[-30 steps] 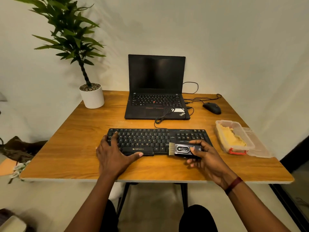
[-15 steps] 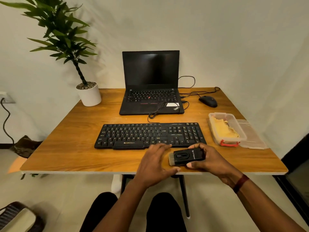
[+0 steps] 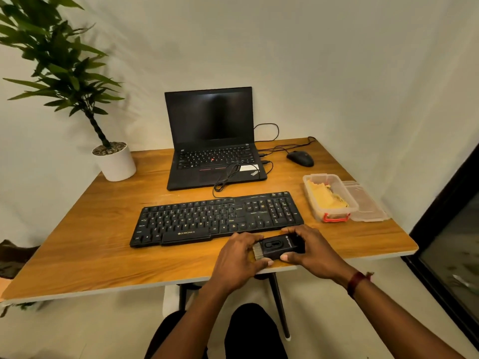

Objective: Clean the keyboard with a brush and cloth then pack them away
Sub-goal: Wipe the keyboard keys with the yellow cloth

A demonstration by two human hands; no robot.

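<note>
A black keyboard [image 3: 215, 218] lies flat across the middle of the wooden table [image 3: 85, 244]. Just in front of its right end I hold a small black brush [image 3: 278, 246] with pale bristles pointing left. My right hand [image 3: 311, 251] grips the brush body from the right. My left hand [image 3: 239, 257] closes around the bristle end from the left. A yellow cloth [image 3: 325, 196] sits inside a clear plastic box [image 3: 330, 215] with a red latch, to the right of the keyboard.
The box's clear lid [image 3: 366, 204] lies beside it near the table's right edge. An open black laptop [image 3: 211, 141] stands behind the keyboard, with a black mouse [image 3: 300, 158] and cables at the back right. A potted plant [image 3: 114, 161] stands back left.
My right hand lifted the brush off the keyboard's right end and brought it toward the table's front edge. My left hand left the keyboard and came across onto the bristle end.
</note>
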